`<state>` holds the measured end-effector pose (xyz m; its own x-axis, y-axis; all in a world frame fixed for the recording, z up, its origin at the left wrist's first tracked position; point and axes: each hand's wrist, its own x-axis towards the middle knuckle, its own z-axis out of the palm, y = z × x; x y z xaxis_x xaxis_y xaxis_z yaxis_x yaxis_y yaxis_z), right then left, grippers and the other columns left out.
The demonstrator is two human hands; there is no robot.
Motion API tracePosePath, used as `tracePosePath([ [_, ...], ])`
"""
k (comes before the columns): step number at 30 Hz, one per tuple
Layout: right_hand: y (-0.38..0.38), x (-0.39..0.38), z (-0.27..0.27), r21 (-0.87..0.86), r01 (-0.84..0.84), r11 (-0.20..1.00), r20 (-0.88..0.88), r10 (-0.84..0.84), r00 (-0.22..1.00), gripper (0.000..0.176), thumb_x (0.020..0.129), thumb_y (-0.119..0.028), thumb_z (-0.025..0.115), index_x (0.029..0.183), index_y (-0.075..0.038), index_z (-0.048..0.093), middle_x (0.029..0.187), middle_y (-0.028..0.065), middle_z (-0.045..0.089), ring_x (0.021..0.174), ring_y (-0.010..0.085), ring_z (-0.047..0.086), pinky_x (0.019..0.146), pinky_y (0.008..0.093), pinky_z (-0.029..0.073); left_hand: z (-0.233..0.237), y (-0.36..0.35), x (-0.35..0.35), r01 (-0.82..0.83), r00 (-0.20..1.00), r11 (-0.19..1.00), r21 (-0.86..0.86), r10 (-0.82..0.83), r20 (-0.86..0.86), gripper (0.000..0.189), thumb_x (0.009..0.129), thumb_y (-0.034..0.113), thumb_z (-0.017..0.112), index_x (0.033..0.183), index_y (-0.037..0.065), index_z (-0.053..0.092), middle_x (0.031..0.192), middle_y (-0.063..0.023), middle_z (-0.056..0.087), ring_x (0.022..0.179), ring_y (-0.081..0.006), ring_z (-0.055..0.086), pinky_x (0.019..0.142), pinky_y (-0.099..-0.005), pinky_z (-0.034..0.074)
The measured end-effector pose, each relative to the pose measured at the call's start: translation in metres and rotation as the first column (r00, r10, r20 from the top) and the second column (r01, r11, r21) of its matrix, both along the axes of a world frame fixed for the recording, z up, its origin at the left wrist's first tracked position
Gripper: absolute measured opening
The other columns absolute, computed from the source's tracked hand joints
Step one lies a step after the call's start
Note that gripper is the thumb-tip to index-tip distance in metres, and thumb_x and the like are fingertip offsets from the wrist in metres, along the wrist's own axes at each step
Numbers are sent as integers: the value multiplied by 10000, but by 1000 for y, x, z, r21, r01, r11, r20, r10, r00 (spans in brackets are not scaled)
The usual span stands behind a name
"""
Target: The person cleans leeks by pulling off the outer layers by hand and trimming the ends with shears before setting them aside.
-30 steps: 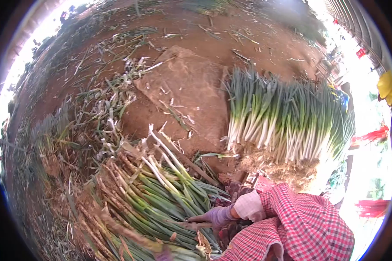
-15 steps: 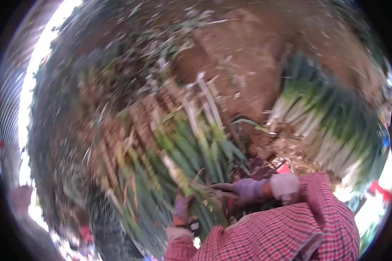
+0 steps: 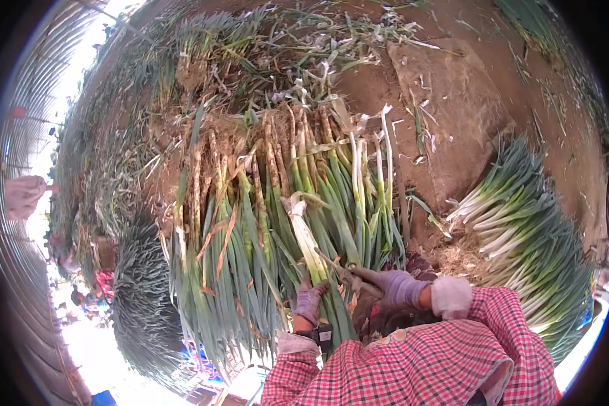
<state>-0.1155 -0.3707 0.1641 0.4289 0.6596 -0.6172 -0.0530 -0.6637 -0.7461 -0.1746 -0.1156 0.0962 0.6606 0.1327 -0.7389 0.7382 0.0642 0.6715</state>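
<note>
My left hand (image 3: 311, 302), in a purple glove, is closed around the green leaves of a large green onion (image 3: 307, 238). The onion's pale stem end points away from me. Close beside it on the right is my right hand (image 3: 394, 288), also in a purple glove with dirt-darkened fingers. Those fingers reach toward the stalk and look closed; what they grip, if anything, I cannot make out. Under and beyond my hands lies a spread of untrimmed green onions (image 3: 233, 250), with brown, soil-covered stems at the far end. Several whiter stalks (image 3: 358, 179) lie at its right side.
A pile of cleaned green onions (image 3: 521, 237) with white stems lies at right. A dark green heap (image 3: 145, 298) stands at left. Leaf scraps (image 3: 304, 47) litter the soil at the back, near a flat brown sheet (image 3: 446, 101). A person's sleeve (image 3: 24, 196) shows at far left.
The view has shifted and become sharper, so the onions and piles sit differently in it. My hands stay together at the same onion, the left one still holding it.
</note>
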Motion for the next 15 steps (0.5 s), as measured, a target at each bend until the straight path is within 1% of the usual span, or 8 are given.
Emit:
tracePosePath([
  [2, 23, 22, -5, -103, 5, 995, 38, -1, 999, 1056, 621, -213, 774, 1484, -301, 171, 1005, 200, 643, 903, 371, 640, 763, 428, 500, -13, 4, -8, -29, 998, 999, -17, 30, 61, 509, 833, 48, 585, 1326, 19, 466, 1082, -59, 626, 887, -157, 597, 771, -266, 494],
  [3, 32, 27, -11, -43, 101, 994, 120, -96, 988, 608, 902, -462, 518, 1428, -225, 324, 889, 215, 649, 847, 382, 638, 736, 449, 487, -14, 5, -9, -44, 996, 996, -81, 50, 79, 485, 845, 76, 581, 1314, 12, 476, 1081, -57, 626, 893, -154, 594, 781, -268, 488],
  [4, 43, 35, -19, -51, 88, 995, 124, -82, 989, 608, 902, -462, 518, 1428, -225, 324, 889, 215, 649, 847, 382, 638, 736, 449, 487, -15, 5, -9, -56, 993, 988, -146, 71, 97, 464, 858, 104, 577, 1301, 6, 485, 1081, -55, 626, 899, -152, 590, 791, -270, 482],
  [6, 66, 53, -39, -132, 156, 979, 228, -123, 966, 529, 945, -505, 405, 1395, -229, 377, 851, 207, 651, 820, 391, 633, 731, 457, 480, -13, 8, -11, -37, 992, 993, -113, 51, 118, 445, 868, 130, 569, 1286, -3, 494, 1076, -57, 627, 903, -151, 589, 798, -272, 478],
  [7, 75, 62, -53, -137, 148, 979, 230, -114, 967, 529, 945, -505, 405, 1395, -229, 377, 851, 207, 651, 820, 391, 633, 731, 457, 480, -11, 9, -12, -7, 991, 998, -69, 16, 134, 431, 878, 156, 561, 1271, -11, 502, 1071, -58, 627, 906, -149, 588, 805, -273, 473],
  [11, 97, 91, -83, -101, 196, 975, 294, -159, 942, 536, 938, -523, 405, 1399, -252, 361, 851, 208, 649, 794, 397, 629, 712, 462, 474, -12, 12, -14, -39, 986, 995, -94, 54, 158, 415, 890, 179, 541, 1251, -23, 511, 1059, -64, 629, 913, -150, 586, 813, -273, 467],
  [14, 99, 97, -77, -135, 176, 975, 259, -136, 956, 548, 933, -522, 413, 1402, -247, 347, 888, 214, 649, 813, 402, 625, 733, 457, 474, -36, 24, -19, -116, 985, 984, -138, 132, 113, 419, 887, 168, 532, 1244, -51, 503, 1053, -64, 624, 913, -157, 581, 825, -270, 458],
  [15, 96, 93, -77, -133, 183, 974, 284, -140, 949, 551, 933, -517, 416, 1407, -247, 341, 900, 217, 648, 823, 402, 626, 741, 457, 476, -52, 31, -22, -45, 984, 994, -96, 61, 167, 408, 881, 165, 536, 1245, -18, 514, 1037, -84, 634, 916, -178, 594, 821, -293, 467],
])
